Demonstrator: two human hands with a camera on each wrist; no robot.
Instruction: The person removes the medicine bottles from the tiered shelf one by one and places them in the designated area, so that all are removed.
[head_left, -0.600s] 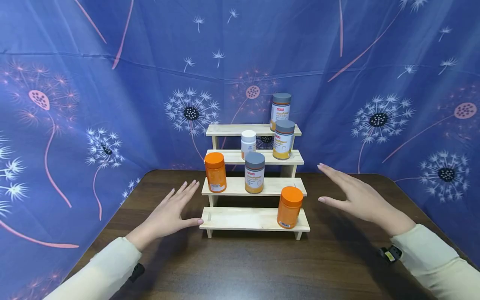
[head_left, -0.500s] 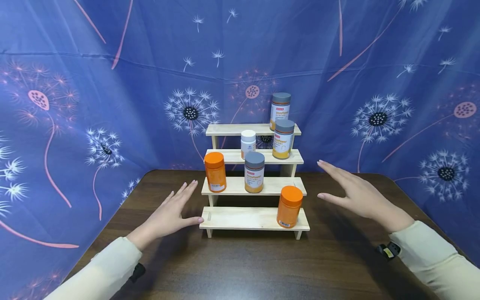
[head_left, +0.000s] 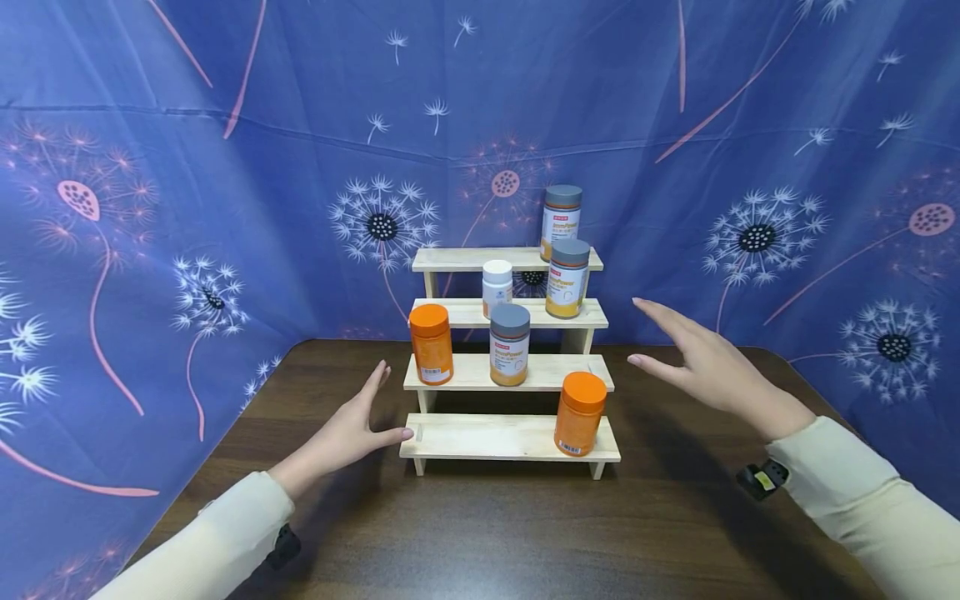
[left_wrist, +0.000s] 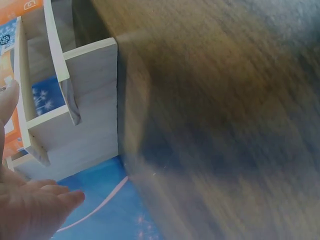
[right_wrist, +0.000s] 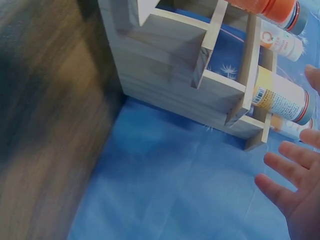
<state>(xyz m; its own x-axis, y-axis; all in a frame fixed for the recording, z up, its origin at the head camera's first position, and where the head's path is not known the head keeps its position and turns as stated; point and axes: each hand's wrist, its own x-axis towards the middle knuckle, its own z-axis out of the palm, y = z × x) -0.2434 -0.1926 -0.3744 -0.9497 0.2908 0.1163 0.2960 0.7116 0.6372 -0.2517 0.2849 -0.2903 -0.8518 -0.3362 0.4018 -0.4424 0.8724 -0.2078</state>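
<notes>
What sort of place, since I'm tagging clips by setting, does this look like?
Probably a staged tabletop recording setup, though the room itself is hidden: a dandelion-print cloth backdrop hangs behind a wood-grain table, where a four-tier wooden display stand holds lidded jars.

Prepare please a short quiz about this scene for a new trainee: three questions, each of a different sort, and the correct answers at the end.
1. How many orange-capped jars stand on the wooden stand?

2. On which level of the stand, counted from the top, is the white-capped bottle?
A) first
B) second
C) fourth

3. True or false: the person's right grip is closed around a jar.

Key:
1. Two: one on the lowest level, one on the level just above it.
2. B.
3. False; it holds nothing, with the thumb spread away from the fingers.
</notes>
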